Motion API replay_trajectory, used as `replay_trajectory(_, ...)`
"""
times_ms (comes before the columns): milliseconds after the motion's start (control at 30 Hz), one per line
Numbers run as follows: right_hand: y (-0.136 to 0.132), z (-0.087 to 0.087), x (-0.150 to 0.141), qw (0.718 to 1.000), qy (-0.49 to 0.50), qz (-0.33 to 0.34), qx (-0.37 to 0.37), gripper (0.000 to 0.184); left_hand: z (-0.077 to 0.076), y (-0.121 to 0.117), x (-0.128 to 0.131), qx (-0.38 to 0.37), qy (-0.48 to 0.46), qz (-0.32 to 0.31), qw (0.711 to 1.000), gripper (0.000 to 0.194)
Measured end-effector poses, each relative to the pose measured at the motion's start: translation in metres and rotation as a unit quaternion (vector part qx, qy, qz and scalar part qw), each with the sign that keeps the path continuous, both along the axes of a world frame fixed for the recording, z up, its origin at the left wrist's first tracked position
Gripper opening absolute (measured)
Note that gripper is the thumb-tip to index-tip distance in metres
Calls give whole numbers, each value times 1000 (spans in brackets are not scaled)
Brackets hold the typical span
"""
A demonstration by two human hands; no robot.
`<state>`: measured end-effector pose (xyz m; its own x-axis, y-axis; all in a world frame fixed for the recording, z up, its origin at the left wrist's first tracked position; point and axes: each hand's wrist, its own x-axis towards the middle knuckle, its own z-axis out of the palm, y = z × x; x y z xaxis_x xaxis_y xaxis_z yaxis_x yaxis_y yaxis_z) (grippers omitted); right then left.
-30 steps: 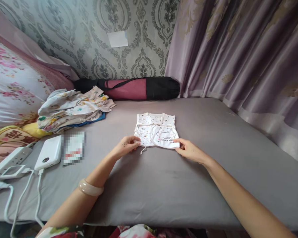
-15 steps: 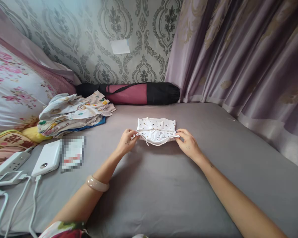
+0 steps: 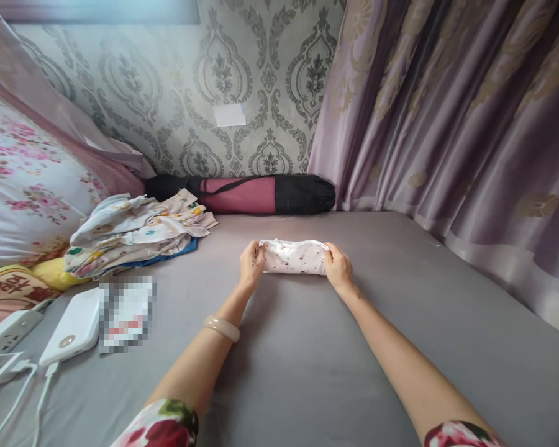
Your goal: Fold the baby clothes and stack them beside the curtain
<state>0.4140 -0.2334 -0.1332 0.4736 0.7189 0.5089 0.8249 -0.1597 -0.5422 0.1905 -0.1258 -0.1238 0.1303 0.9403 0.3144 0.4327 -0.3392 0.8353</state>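
A small white baby garment [image 3: 294, 257] with tiny printed spots lies folded in a narrow strip on the grey bed sheet [image 3: 307, 360], in the middle of the view. My left hand [image 3: 252, 263] grips its left end with the fingers curled over the fold. At the other end my right hand [image 3: 338, 267] holds the cloth the same way. A pale bangle [image 3: 222, 328] sits on my left wrist.
A pile of patterned baby clothes [image 3: 135, 230] lies at the left, beside a floral pillow [image 3: 23, 186]. A rolled mat in a black and red bag [image 3: 246, 194] rests against the wall. A white power bank [image 3: 72, 326] with cables sits near left. Purple curtains [image 3: 447, 124] hang at right.
Both hands lifted the garment's near edge and carried it away from me over the far part. The bear print is now hidden inside the fold. The view tilted upward.
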Motion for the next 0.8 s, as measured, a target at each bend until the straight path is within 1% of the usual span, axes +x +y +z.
replay_trajectory(167, 19, -1, 6, 992, -19, -57, -108, 34, -19, 27, 16, -8, 48, 38, 998, 22)
replay_trajectory(267, 26, -2, 8, 983, -13, -86, -160, 32, -29, 36, 20, -1, 98, 50, 994, 24)
replay_trajectory(333, 29, -3, 8, 978, -6, -106, -182, 31, -33, 39, 21, -3, 127, 56, 990, 24)
replay_trajectory(433, 31, -3, 9, 970, -1, -130, -203, 30, -32, 40, 20, -19, 162, 62, 985, 25)
replay_trajectory(567, 34, -2, 10, 961, 26, -166, -222, 31, -24, 39, 19, -41, 202, 67, 976, 27)
replay_trajectory(800, 38, -1, 12, 952, 69, -194, -225, 30, -11, 40, 17, -67, 246, 68, 965, 33)
